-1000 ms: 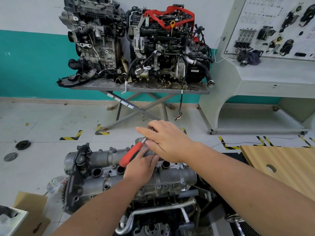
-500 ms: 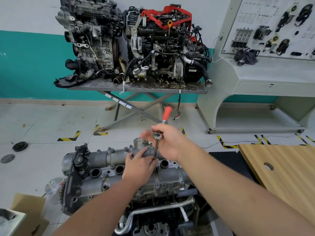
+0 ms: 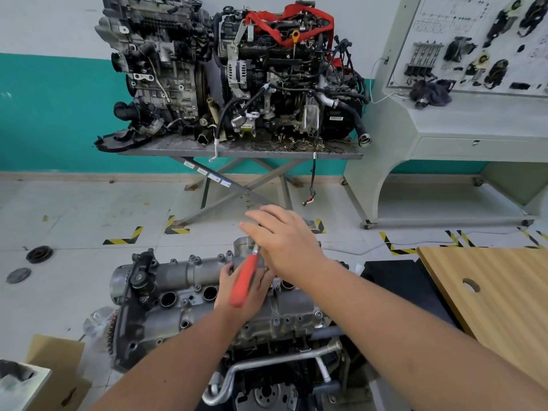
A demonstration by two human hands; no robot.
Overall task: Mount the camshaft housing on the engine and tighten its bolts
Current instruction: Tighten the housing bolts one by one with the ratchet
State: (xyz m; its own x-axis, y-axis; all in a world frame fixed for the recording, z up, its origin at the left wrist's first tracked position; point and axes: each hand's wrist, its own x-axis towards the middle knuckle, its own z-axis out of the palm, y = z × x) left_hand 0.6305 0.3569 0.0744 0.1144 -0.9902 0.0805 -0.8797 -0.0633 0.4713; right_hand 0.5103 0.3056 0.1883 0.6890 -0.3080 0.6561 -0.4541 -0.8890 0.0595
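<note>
— While you stand on the pale tiled floor [image 3: 74, 209] with its yellow-black tape marks, what lies ahead of you?

— Two engines on a grey scissor table [image 3: 237, 151] by the teal wall, and a wooden board [image 3: 489, 292] on your right.

— And the camshaft housing [image 3: 189, 295]?

— It sits on the engine below you. Your left hand [image 3: 243, 292] rests flat on it, fingers relaxed. Your right hand [image 3: 281, 241] grips the head of the red-handled ratchet [image 3: 244, 281], just above.
</note>
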